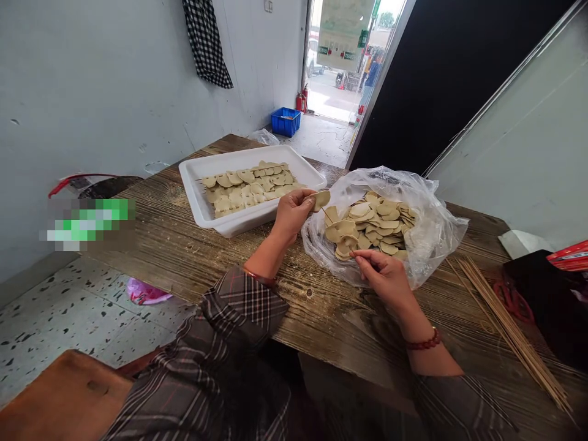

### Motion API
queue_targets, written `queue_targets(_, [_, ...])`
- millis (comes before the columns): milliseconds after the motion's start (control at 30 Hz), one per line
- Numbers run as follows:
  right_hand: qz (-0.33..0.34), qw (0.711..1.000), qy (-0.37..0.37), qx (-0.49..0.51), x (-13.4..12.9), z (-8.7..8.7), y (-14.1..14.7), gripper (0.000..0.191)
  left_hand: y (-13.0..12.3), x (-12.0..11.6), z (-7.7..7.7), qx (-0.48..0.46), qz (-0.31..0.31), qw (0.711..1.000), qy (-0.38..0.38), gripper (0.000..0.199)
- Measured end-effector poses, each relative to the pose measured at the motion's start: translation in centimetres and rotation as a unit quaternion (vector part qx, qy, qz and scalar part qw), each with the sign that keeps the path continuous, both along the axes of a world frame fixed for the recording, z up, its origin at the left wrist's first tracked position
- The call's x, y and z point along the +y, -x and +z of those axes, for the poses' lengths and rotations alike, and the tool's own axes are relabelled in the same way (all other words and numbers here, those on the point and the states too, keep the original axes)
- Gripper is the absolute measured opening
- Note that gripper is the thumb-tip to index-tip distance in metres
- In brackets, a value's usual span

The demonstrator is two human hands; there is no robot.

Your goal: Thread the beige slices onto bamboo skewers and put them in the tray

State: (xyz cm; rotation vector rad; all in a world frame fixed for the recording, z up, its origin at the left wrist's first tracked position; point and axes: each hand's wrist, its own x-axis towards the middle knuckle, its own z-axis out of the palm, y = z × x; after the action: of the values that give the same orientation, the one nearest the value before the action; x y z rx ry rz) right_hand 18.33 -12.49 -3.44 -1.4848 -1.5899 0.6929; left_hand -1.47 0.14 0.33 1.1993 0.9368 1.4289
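My left hand pinches a round beige slice near the head of a thin wooden skewer. The skewer slants down to my right hand, whose closed fingers grip its lower end. Beige slices are threaded along it between my hands. Behind them, a clear plastic bag lies open around a heap of loose slices. At the left, a white tray holds rows of skewered slices.
On the wooden table, a bundle of bare skewers lies at the right beside red-handled scissors and a dark object. A blue crate stands on the floor near the doorway. A brown seat is at the lower left.
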Motion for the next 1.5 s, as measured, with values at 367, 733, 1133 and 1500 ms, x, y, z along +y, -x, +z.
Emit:
queue_targets(367, [-0.005,1.000,-0.001,0.002,0.1,-0.2,0.1,0.029,-0.4,0.1,-0.7,0.026,-0.025,0.999,-0.013,0.011])
queue_targets(733, [0.004,1.000,-0.021,-0.001,0.0,-0.6,-0.2,0.031,-0.1,0.5,-1.2,-0.129,-0.102,0.980,0.113,0.012])
queue_targets(1133, [-0.007,0.999,-0.031,-0.003,0.1,-0.8,0.0,0.030,-0.8,-0.1,-1.1,-0.101,-0.116,0.982,0.112,0.011])
queue_targets(1500, [-0.026,0.999,-0.029,0.003,0.2,-0.6,0.1,0.030,-0.7,0.0,-1.4,0.001,-0.063,0.998,0.028,0.009])
